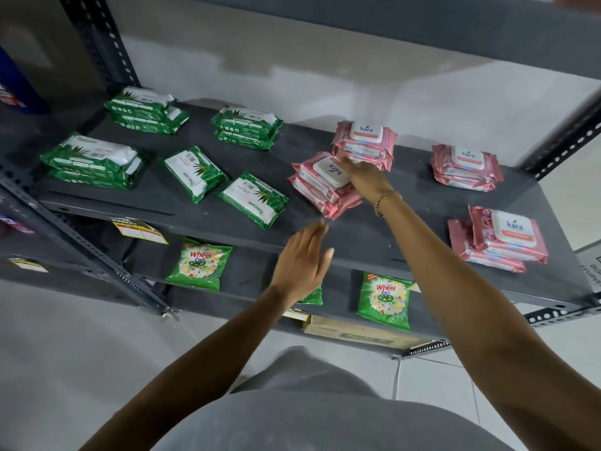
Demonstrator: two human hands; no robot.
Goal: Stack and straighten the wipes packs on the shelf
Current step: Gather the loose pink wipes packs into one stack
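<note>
Pink Kara wipes packs lie on the right half of the dark grey shelf (182,208). One stack (320,185) is turned askew near the middle. A straight stack (367,141) stands just behind it, and two more are at the right (466,167) and front right (502,240). My right hand (364,179) rests on the right side of the skewed stack, fingers stretched toward the stack behind. My left hand (302,258) hovers open before the shelf's front edge, holding nothing. Green Origami packs fill the left half: three stacks (94,161) (144,109) (247,125) and two loose tilted packs (195,172) (255,200).
The shelf below holds green Wheel detergent packets (200,263) (385,299) and a flat cardboard box (357,333). Perforated steel uprights (97,43) (566,148) frame the shelf. A blue bottle (16,83) stands at the far left. Another shelf board (390,24) hangs overhead.
</note>
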